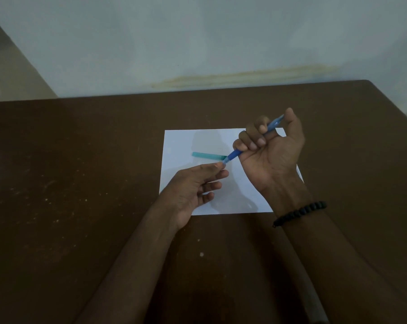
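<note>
Forearms lie over the near part of the bench (80,160), and the right one wears a dark beaded bracelet (300,212) at the wrist. Just beyond, the left hand (197,190) sits low over the near half of a white paper (186,141). Its grip is narrow: thumb and forefinger pinch the tip end of a blue pen (232,156), while the other fingers are loosely curled and hold nothing. Farther right, the right hand (272,148) has a full closed grip round the barrel. The pen slants from the left pinch up and away, its far end poking out by the thumb, and it is held above the paper.

Left of the tip, a teal cap (208,155) lies flat on the paper. Whether its right end touches the pen cannot be told.

The step looks like twisting or pulling the tip section. To do it well, the right hand should keep the barrel steady while the left turns lightly along the pen's axis, over the paper so that any loose part drops there. Behind the bench stands a pale wall (197,43).
</note>
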